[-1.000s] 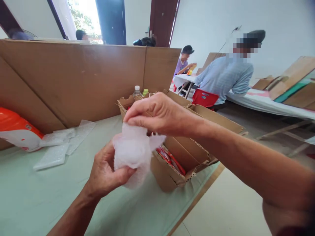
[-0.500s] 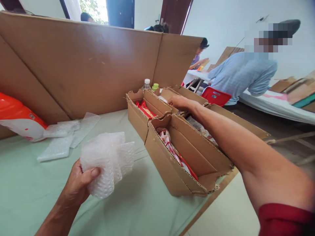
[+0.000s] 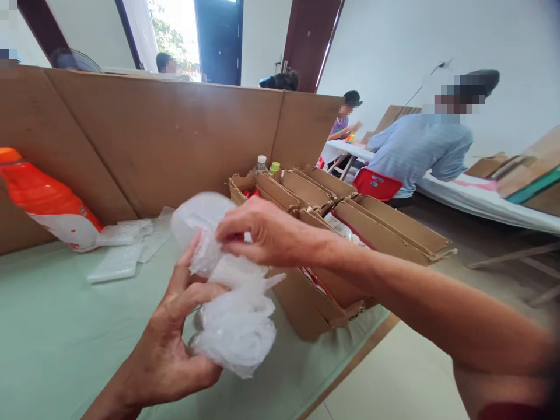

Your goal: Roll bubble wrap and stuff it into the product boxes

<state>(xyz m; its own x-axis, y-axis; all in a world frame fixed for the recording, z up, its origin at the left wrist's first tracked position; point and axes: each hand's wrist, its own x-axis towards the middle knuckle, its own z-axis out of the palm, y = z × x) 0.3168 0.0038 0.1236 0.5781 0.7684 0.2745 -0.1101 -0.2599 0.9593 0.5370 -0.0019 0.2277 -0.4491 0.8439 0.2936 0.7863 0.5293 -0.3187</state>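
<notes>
I see the left hand (image 3: 161, 344) squeeze bubble wrap (image 3: 238, 335) and the right hand (image 3: 269, 230) pinch some; loose fingers could drop it.

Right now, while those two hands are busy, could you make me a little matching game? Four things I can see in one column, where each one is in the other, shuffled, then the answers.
Things
1. Held bubble wrap
2. Loose wrap pieces
3. Orange-and-white bottle
4. Red chair

Places
A. At the left edge of the view
B. Between the left hand and the right hand
C. Beyond the cardboard boxes, next to the light-blue shirt
D. Lying on the pale green cloth, in front of the cardboard panel

Pairs: 1-B, 2-D, 3-A, 4-C.
</notes>
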